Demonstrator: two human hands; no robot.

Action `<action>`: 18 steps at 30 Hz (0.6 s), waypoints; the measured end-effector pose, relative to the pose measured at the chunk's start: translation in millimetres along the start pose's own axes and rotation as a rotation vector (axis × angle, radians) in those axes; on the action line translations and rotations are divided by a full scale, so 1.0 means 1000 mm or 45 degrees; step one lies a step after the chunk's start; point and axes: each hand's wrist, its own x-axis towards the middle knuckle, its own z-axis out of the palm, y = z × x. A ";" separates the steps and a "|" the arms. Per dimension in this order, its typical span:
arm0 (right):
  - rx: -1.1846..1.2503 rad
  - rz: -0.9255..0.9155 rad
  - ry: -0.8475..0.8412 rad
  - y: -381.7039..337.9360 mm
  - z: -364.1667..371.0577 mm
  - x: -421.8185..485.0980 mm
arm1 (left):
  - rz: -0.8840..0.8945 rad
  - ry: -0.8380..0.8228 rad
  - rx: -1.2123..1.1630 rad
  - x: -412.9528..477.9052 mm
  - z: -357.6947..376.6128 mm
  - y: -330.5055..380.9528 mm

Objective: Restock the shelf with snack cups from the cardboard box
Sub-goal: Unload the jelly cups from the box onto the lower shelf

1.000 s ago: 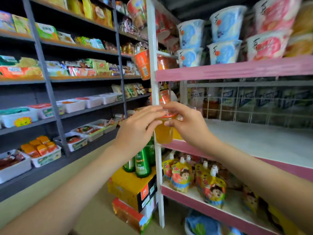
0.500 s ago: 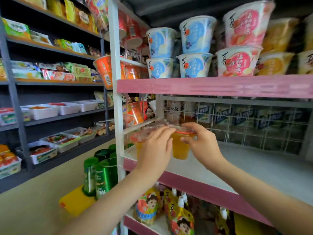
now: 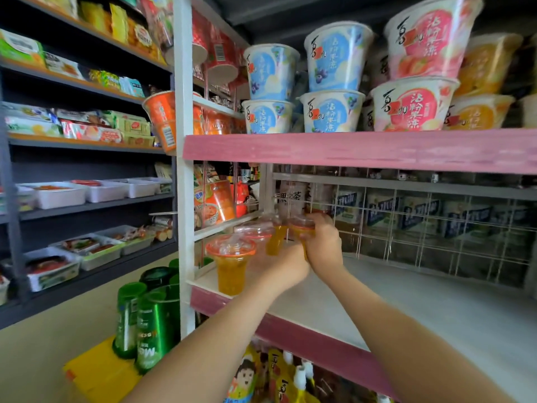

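Several clear snack cups of orange jelly with red-rimmed lids stand in a row along the left end of the white middle shelf (image 3: 436, 312). The front cup (image 3: 231, 264) is by the white post, with two more cups (image 3: 275, 235) behind it. My right hand (image 3: 324, 247) grips the rearmost cup (image 3: 302, 226), close to the wire back grid. My left hand (image 3: 289, 264) is just below and left of it, beside the row. Its back faces me and its fingers are hidden.
Stacked jelly tubs (image 3: 331, 112) fill the pink-edged shelf above. Pouch drinks (image 3: 247, 379) sit on the shelf below. Green bottles (image 3: 151, 324) stand on a yellow carton (image 3: 96, 376) on the floor at left. Dark shelving (image 3: 87, 199) with snack trays lines the left wall.
Both hands moved up and deeper into the middle shelf, carrying cups towards the back. The view has moved closer to the shelf, and the row of cups now stands on it.
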 end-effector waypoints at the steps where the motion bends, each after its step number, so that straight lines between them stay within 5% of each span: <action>1: 0.015 0.021 -0.004 0.003 0.003 0.000 | 0.045 -0.047 -0.063 0.004 0.000 0.002; 9: -0.090 -0.020 -0.248 0.022 -0.001 0.011 | -0.137 -0.446 -0.327 0.033 0.014 -0.008; 18: -0.343 0.014 -0.310 0.029 0.006 0.011 | -0.126 -0.323 -0.455 0.040 0.022 -0.007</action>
